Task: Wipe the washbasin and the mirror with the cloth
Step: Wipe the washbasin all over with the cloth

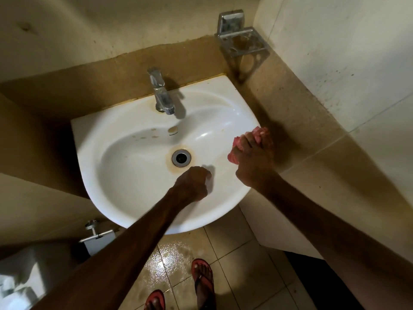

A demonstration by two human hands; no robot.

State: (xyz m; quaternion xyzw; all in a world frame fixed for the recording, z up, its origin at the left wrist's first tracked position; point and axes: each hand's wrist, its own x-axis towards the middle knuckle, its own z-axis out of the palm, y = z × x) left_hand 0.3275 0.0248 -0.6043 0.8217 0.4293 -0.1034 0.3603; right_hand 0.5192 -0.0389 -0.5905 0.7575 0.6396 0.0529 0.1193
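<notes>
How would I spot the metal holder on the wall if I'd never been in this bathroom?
Start at the white ceramic washbasin, then look up past its far right corner. There the chrome wall-mounted holder juts out, the only fitting with round cut-out holes, unlike the chrome tap.

cloth (245, 144) mostly hidden by right hand (253, 159)

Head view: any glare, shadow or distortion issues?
Head view: dim, warm light; glare patches on the wet floor tiles and small highlights on the washbasin; the tap throws a hard shadow to its right; wide-angle bends the wall edges; the left hand looks slightly motion-blurred.
</notes>
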